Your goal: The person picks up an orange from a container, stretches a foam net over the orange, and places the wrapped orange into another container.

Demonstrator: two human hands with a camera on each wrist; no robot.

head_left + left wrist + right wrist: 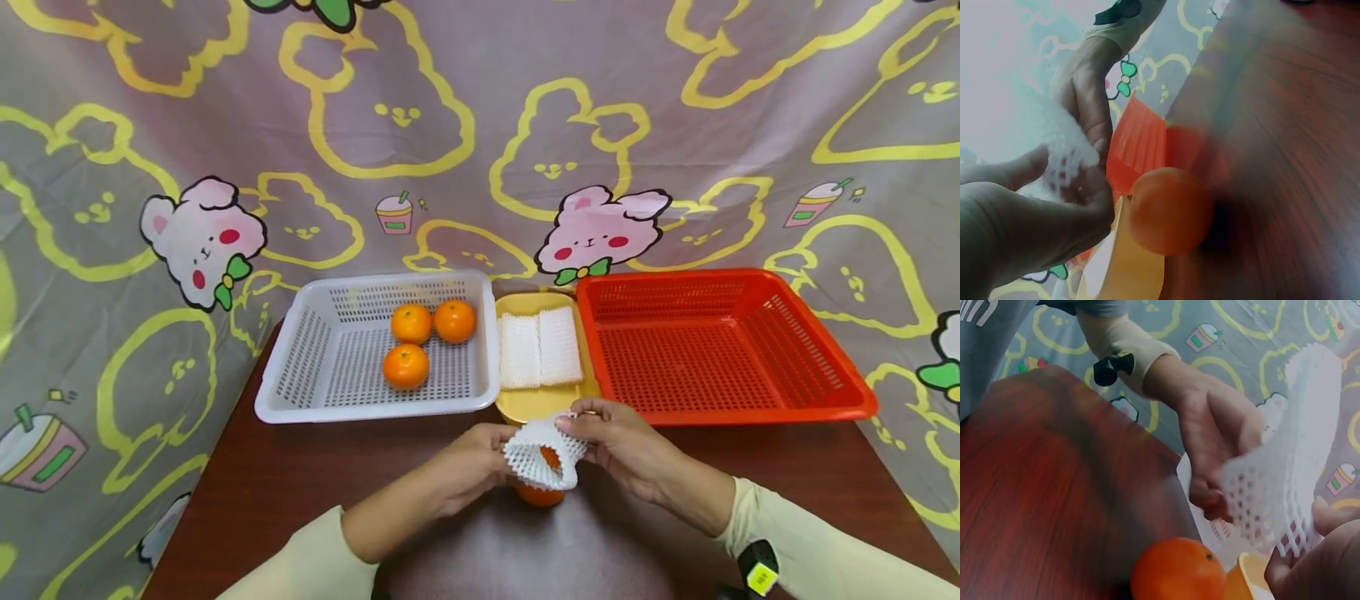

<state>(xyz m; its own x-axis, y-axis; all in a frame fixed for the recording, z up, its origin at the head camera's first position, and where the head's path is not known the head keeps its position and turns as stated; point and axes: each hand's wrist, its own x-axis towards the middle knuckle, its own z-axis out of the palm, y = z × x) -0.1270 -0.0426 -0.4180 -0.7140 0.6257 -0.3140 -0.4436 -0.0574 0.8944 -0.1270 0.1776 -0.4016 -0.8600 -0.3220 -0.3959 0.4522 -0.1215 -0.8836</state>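
Both hands hold a white foam fruit net [528, 467] over the table, its mouth spread apart. My left hand [480, 462] pinches the net's left side, with the thumb on the mesh in the left wrist view. On the other side my right hand [626, 450] grips the net's edge between thumb and fingers [1322, 556]. Below the net an orange [1171, 211] rests on the dark wood table; from the head it shows partly through the net's opening. In the right wrist view the same orange [1179, 572] stands apart from both hands.
A white basket [375, 408] with three oranges [407, 367] stands at the back left. Beside it a yellow tray [536, 408] bears folded foam nets [558, 346]. The red basket [735, 417] is at the back right, before a patterned cloth [480, 125].
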